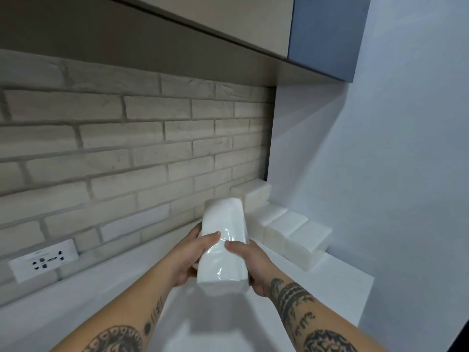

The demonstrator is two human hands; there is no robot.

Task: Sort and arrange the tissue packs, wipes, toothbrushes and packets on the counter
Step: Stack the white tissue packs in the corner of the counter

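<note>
1. A white, plastic-wrapped tissue pack [223, 247] is held lengthwise between both hands, above the counter [76, 308]. Its shadow is thrown on the surface beneath.
2. The left hand [189, 255] is closed round the pack's left side. The thumb is laid across the top face, and the fingers are mostly hidden behind the pack.
3. The right hand [250, 265] is clasped on the right side with the thumb on top. Its fingers are likewise covered by the pack.
4. Both forearms are tattooed and are cut off by the lower edge.
5. Just beyond the pack's far end, more white packs [299, 235] are seen stacked in steps in the corner, against the white wall [406, 174]. Their number cannot be told, as the edges are washed out and part of the stack is hidden by the held pack.
6. A socket plate [43, 260] is set low in the brick wall [127, 148] at left.
7. A cabinet [203, 21] overhead is cut off by the top edge.
</note>
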